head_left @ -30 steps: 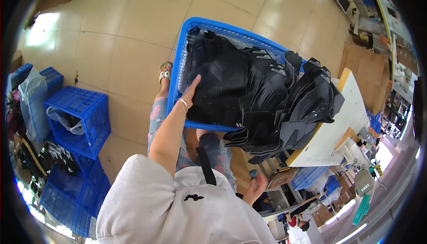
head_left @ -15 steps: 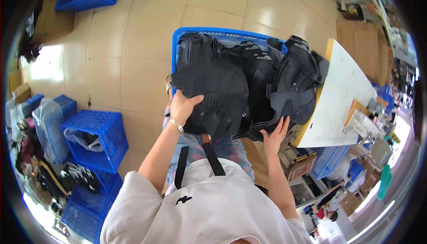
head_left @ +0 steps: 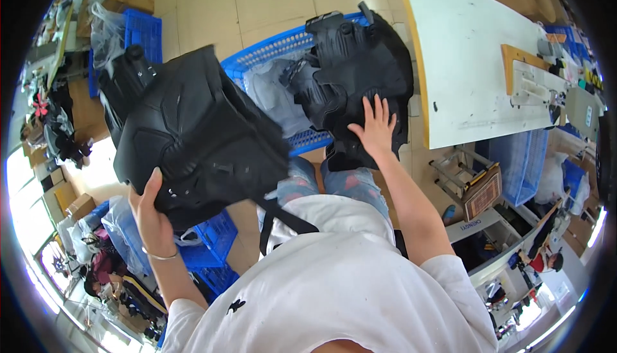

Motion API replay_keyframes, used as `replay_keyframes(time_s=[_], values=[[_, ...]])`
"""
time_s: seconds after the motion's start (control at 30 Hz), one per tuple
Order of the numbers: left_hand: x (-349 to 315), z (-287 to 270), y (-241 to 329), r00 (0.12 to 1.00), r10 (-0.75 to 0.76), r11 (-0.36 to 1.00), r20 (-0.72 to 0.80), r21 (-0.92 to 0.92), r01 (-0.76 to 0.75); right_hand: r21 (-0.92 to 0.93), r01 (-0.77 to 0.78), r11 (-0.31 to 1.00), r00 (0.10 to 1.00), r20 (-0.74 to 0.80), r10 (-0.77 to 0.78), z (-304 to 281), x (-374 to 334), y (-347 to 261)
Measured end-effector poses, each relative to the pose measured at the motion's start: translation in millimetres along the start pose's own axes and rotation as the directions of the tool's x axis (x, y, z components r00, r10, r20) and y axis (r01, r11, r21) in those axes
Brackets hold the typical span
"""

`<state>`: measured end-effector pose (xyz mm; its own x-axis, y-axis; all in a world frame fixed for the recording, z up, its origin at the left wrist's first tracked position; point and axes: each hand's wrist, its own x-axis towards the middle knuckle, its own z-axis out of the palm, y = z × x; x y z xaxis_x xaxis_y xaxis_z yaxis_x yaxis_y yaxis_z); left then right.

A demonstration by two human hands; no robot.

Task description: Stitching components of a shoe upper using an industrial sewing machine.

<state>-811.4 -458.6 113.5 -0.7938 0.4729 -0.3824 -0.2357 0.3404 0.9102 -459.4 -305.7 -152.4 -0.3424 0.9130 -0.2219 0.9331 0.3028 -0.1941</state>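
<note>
At the left, my left hand (head_left: pixel 152 215) grips the lower edge of a large black moulded bag piece (head_left: pixel 199 128), with its thumb on the near face. The piece is raised and tilted, and a black strap hangs off its near side. My right hand (head_left: pixel 375 128) lies with fingers spread on another black moulded bag piece (head_left: pixel 382 57), part of a bulky pile at the right side of a blue plastic basket (head_left: pixel 267 47). Greyish plastic sheeting (head_left: pixel 276 92) shows inside the basket, left of that pile. The basket's near left part is hidden behind the raised piece.
A white tabletop (head_left: pixel 475 63) with a yellow edge stands close on the right. Below it are a small folding step stool (head_left: pixel 469 189) and a blue crate (head_left: pixel 520 166). More blue crates (head_left: pixel 215 237) stand at the left. A co-worker (head_left: pixel 546 261) is far off at the right.
My left hand has swung the black bag piece up and left, off the basket. My right hand has moved farther onto the remaining pile. The view has shifted, too.
</note>
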Motion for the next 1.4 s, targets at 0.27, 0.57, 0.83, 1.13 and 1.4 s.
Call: replay_keyframes(time_s=[0.27,0.57,0.83,1.13,1.4], values=[[-63.9,121.5,-28.4,0.98,-0.139,0.927,0.143,-0.329,0.18,0.975,-0.217,-0.042,0.925,0.192,-0.327,-105.5,-69.3,-40.1],[-131.3,308.2,-221.7,0.477,-0.488,0.52,0.731,-0.196,0.831,0.974,-0.178,0.139,0.897,0.103,0.429,-100.8,-29.7,110.3],[-102.2,334.4,-246.2,0.401,-0.516,0.573,0.757,-0.044,0.819,0.717,-0.369,0.591,0.859,0.021,0.512,-66.3,-26.1,117.0],[-161.2,346.1,-247.0,0.183,-0.453,0.395,0.872,0.013,0.919,0.883,-0.212,0.418,0.825,-0.068,0.562,-99.2,-75.0,121.5],[-153.0,323.6,-244.3,-0.191,-0.734,0.265,0.652,0.534,0.803,0.599,-0.41,0.688,0.838,-0.051,0.544,-56.7,-88.2,164.8]])
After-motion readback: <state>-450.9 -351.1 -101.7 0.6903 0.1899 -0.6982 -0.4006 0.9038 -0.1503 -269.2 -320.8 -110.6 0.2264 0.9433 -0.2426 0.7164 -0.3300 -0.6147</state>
